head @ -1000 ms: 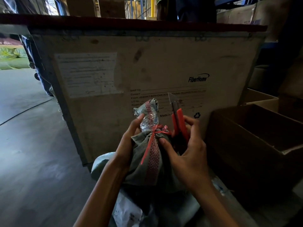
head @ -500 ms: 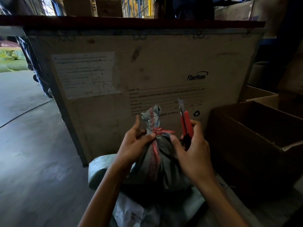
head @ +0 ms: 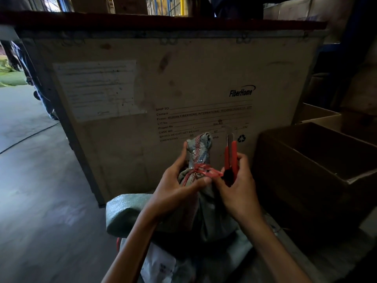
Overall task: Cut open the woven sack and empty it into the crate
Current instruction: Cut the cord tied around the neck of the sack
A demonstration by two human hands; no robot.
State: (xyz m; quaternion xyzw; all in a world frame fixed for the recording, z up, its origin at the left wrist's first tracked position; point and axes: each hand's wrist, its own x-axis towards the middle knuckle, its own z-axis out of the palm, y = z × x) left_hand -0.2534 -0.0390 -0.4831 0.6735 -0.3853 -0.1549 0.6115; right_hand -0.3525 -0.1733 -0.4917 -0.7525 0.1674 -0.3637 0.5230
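A grey woven sack (head: 206,203) with a red stripe stands upright in front of me, its neck tied by a red string (head: 201,169). My left hand (head: 177,190) grips the neck just below the tie, thumb across the front. My right hand (head: 238,190) holds a red utility knife (head: 230,158) with the blade pointing up, to the right of the neck, and its fingers touch the loose end of the string. The big wooden crate (head: 173,78) marked FiberHome rises right behind the sack.
An open brown cardboard box (head: 318,166) stands at the right, with more cartons behind it. A roll of green foam (head: 124,213) lies under the sack at the left. Bare concrete floor (head: 40,190) stretches left, where a person's legs (head: 42,99) stand beside the crate.
The knife has drawn away from the knot to the right and stands more upright. My left hand has slid from the side of the neck to a grip below the tie.
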